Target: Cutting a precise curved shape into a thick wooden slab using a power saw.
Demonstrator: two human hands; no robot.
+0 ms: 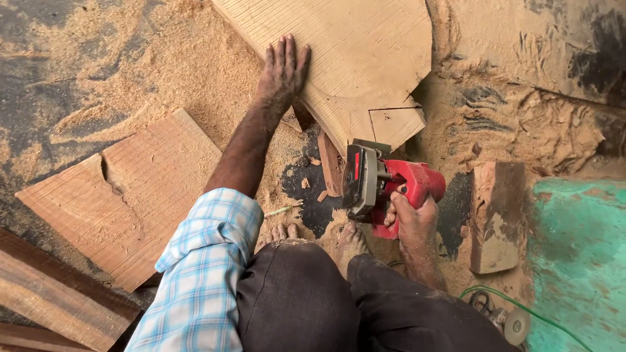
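On the sawdust-strewn floor, near its far edge, lies a pale board [345, 58]; the left hand [282, 72] rests flat on the board's left edge, fingers together and straight; the right hand [412, 218] has its fingers clamped on the handle of a red saw [385, 186], set at the board's near corner beside a cut square notch; bare feet [349, 241] stand just below the saw; another plank [124, 195] lies left; a block [497, 215] sits right.

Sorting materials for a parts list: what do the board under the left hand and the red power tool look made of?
Board: pale raw wood, unfinished; straight grain and sawdust show. Power tool: glossy red body, probably plastic, with a dull grey, likely metal guard.
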